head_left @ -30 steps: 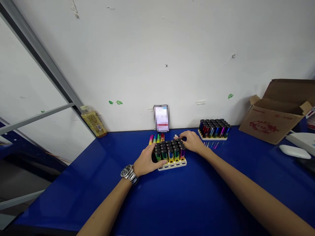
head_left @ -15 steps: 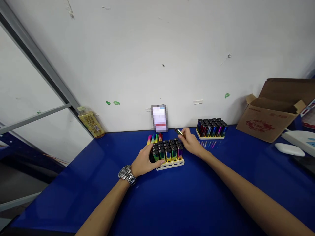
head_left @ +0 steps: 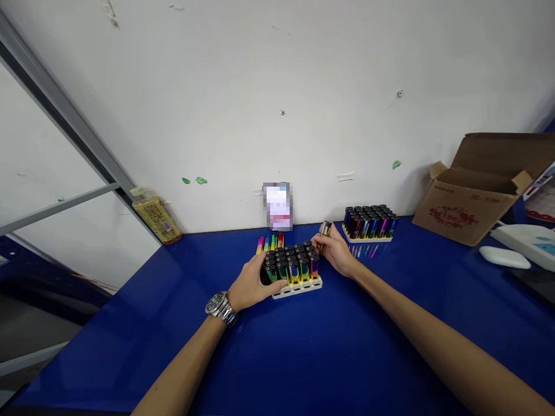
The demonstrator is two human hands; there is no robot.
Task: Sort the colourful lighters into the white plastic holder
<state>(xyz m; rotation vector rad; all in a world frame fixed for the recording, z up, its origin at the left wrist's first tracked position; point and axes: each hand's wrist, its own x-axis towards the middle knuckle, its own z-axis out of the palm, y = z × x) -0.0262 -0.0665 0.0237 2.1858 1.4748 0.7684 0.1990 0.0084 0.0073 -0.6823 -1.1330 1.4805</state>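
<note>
A near white rack (head_left: pixel 299 289) holds rows of shiny multicoloured lighters (head_left: pixel 293 268), black ends up. Around its left side wraps my left hand (head_left: pixel 249 284), thumb at the front and fingers behind, closed on rack and lighters. My right hand (head_left: pixel 338 251) pinches a single lighter (head_left: pixel 325 227) just beyond the rack's right back corner. That lighter is tilted upright, its silvery metal end upward; the fingers cover its lower part. Several loose colourful lighters (head_left: pixel 269 241) lie behind the rack, partly hidden by it.
A second filled lighter rack (head_left: pixel 368 237) stands at the back right. Beside it is an open cardboard box (head_left: pixel 463 214); a white case (head_left: pixel 504 257) lies nearer. A phone (head_left: pixel 278 208) leans on the wall, and a drink bottle (head_left: pixel 156 216) stands back left on the blue table (head_left: pixel 277 352).
My right hand has turned the lighter from slanting left to nearly upright, with its metal end up. My left hand stays on the rack. The view has shifted slightly.
</note>
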